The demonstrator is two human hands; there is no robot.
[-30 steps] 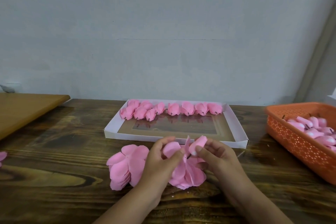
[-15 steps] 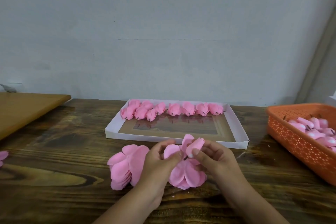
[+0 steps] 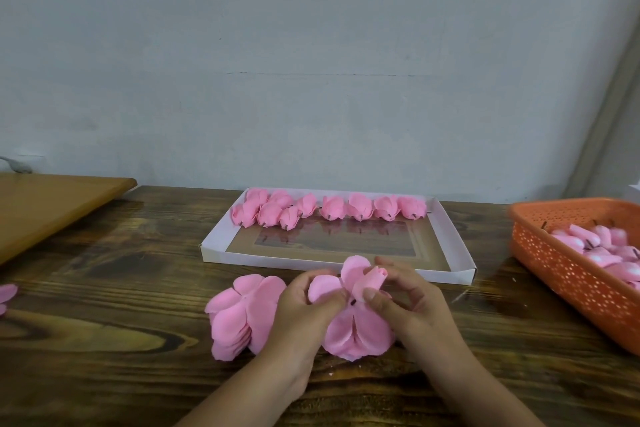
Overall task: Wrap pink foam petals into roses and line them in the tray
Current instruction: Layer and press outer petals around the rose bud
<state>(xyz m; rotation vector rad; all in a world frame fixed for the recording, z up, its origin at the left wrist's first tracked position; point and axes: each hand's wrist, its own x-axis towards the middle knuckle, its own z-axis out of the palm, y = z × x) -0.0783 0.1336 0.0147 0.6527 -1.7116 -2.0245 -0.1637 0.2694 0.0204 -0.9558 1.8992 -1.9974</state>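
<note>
A pink foam petal sheet (image 3: 360, 333) lies on the wooden table in front of me, some petals folded up around a pink bud (image 3: 375, 278). My left hand (image 3: 304, 308) pinches a raised petal at the sheet's left side. My right hand (image 3: 405, 298) holds the bud and petals from the right. A stack of flat pink petal sheets (image 3: 242, 315) lies just left of my left hand. Behind, a white tray (image 3: 450, 243) holds several finished pink roses (image 3: 332, 209) along its far edge.
An orange perforated basket (image 3: 568, 270) with several pink buds (image 3: 602, 246) stands at the right. A light wooden board (image 3: 52, 204) lies at the far left, and a loose pink petal (image 3: 6, 295) at the left edge. A grey wall stands behind the table.
More petals have been folded up around the bud. My hands have shifted slightly while working the petals; the rest stays as it was.
</note>
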